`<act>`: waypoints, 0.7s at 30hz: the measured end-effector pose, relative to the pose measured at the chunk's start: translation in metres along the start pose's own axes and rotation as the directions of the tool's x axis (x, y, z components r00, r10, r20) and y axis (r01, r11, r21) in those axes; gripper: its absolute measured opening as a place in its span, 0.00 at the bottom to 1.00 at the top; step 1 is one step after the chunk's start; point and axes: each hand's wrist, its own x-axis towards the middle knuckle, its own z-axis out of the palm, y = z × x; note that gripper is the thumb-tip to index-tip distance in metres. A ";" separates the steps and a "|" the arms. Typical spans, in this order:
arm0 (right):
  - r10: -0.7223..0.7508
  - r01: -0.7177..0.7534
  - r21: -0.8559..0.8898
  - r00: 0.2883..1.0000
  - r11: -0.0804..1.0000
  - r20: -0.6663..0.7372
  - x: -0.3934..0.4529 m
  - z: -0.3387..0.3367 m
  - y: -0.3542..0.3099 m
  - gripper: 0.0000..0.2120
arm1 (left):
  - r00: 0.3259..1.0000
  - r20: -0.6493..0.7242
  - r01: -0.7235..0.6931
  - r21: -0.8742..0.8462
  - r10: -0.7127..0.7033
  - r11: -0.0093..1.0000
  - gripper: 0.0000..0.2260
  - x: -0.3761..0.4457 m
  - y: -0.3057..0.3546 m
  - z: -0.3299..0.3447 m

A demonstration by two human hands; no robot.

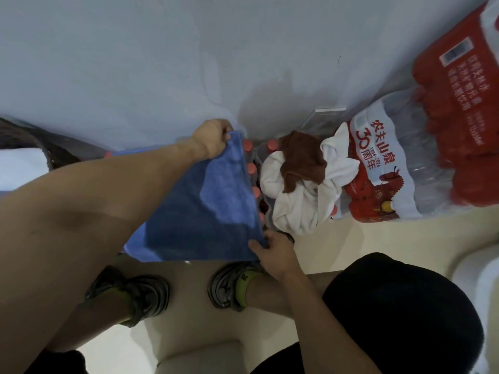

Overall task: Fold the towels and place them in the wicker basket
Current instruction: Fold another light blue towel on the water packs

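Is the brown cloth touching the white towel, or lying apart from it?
Touching. The head view shows the brown cloth lying crumpled on top of the white towel, with white fabric showing around its edges and no gap between them.

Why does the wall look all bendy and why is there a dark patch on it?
In the head view, the wide-angle lens curves the wall and floor edges; the dark patch is a soft shadow above the brown cloth; the red water packs look slightly blurred.
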 end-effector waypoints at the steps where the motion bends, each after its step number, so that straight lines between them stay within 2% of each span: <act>1: 0.025 -0.023 0.045 0.998 0.999 -0.057 0.000 -0.001 -0.003 0.10 | 1.000 -0.012 -0.014 0.002 0.014 1.000 0.10 0.001 -0.001 0.001; 6: 0.191 -0.144 0.255 0.967 0.956 -0.168 -0.002 0.003 -0.012 0.10 | 0.990 -0.074 -0.116 0.020 0.117 0.993 0.10 -0.009 -0.002 0.004; 8: 0.234 -0.172 0.290 0.953 0.942 -0.194 -0.002 0.005 -0.011 0.10 | 0.974 -0.157 -0.155 0.069 0.164 0.986 0.11 -0.025 -0.005 0.005; 11: 0.191 -0.144 0.177 0.938 0.974 -0.289 0.002 0.006 -0.011 0.09 | 0.934 -0.341 -0.050 0.162 0.103 0.986 0.14 -0.070 -0.023 0.007; 13: 0.138 -0.127 0.054 0.921 0.990 -0.364 0.004 0.005 -0.012 0.08 | 0.914 -0.400 0.007 0.194 0.073 0.981 0.16 -0.111 -0.041 0.015; 17: 0.134 -0.118 0.066 0.928 0.991 -0.348 0.006 0.011 -0.020 0.08 | 0.937 -0.347 0.128 0.240 -0.038 0.962 0.25 -0.174 -0.087 0.031; 21: 0.137 -0.101 0.166 0.965 0.981 -0.224 0.011 0.018 -0.019 0.17 | 0.964 -0.240 0.156 0.176 -0.111 0.972 0.30 -0.176 -0.103 0.029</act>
